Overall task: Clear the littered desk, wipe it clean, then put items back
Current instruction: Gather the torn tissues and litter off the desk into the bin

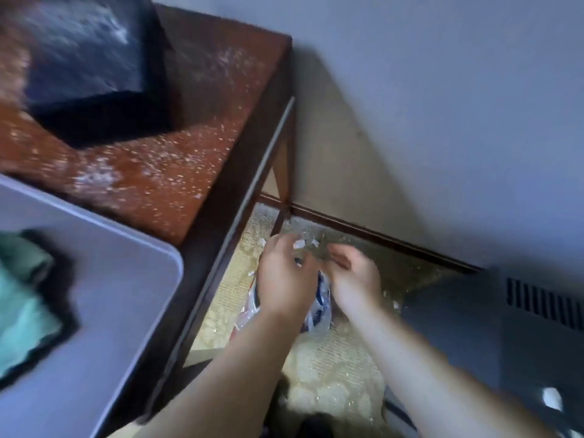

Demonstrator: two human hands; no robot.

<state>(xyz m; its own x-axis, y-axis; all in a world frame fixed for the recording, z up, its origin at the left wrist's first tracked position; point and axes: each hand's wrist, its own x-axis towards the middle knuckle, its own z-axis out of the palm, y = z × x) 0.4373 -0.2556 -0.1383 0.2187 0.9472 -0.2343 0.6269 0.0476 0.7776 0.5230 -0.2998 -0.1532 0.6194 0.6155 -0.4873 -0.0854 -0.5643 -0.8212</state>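
Motion-blurred frame. Both forearms reach down to the floor beside the bench [177,197]. Near left: a grey flat slab [120,298] with a teal cloth [25,305] lying on it. Near right: a dark grey vented unit [505,336], one white scrap on top.

Left hand [286,273] and right hand [354,275] are close together over a clear plastic bag [319,314] with red and blue print, sitting on the beige carpet [331,368]. Left fingers [295,240] are curled, with white paper scraps [298,245] at the tips; can't tell whether they're pinched or loose. Right fingers [339,259] are loosely curled, nothing visible in them.

Further back: the brown bench top is covered in white crumbs [151,172]. A black box [91,67] stands on it. Grey wall behind.
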